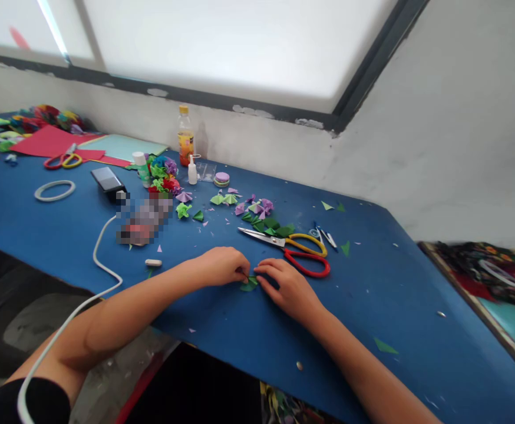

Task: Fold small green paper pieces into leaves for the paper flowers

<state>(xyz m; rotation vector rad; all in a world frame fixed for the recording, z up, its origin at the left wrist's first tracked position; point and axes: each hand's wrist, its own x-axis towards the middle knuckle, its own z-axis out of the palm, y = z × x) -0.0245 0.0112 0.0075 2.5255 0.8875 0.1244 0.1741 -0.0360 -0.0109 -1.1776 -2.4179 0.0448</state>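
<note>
My left hand [221, 266] and my right hand [286, 287] meet on the blue table [416, 306] over a small folded green paper piece [249, 285]. Both hands have their fingers curled, and the fingertips pinch and press the green paper flat against the table. Just beyond my right hand lie scissors with red and yellow handles [299, 250], shut, blades pointing left. Small folded green and purple paper pieces [257, 213] are scattered behind the scissors.
A cluster of coloured paper flowers [162, 175], a glue stick [142, 168], a small glue bottle [192, 171], a drink bottle [185, 136] and a phone [106, 178] stand at the back. A white cable [102, 247] crosses the left. More scissors [63, 160] and red paper lie far left.
</note>
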